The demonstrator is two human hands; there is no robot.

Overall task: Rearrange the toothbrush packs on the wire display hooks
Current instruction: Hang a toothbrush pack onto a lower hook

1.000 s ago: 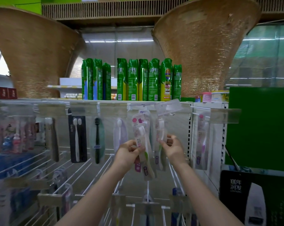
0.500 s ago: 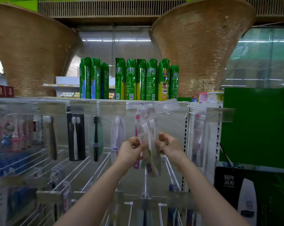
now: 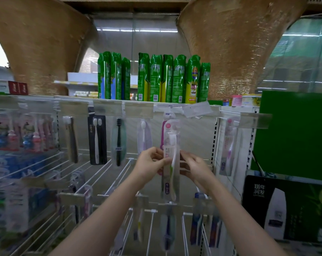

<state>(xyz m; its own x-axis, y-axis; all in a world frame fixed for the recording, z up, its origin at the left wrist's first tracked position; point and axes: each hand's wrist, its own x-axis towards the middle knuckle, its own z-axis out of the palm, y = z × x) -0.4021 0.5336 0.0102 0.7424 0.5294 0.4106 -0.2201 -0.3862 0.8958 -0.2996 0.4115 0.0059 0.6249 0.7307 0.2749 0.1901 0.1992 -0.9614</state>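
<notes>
Two flared woven columns (image 3: 236,45), green spray cans (image 3: 167,78) on the white top shelf (image 3: 175,105), ceiling strip lights (image 3: 136,30), green panel (image 3: 293,133) at right

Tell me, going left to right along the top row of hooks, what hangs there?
Cartoon kids' packs → brown brush → black twin pack → black brush pack → pale purple pack → pack held by left hand and right hand → pink-purple pack.

"AUBO" on black toothbrush pack (image 3: 97,139), "100年润发" on black box (image 3: 261,206), other labels unreadable
</notes>
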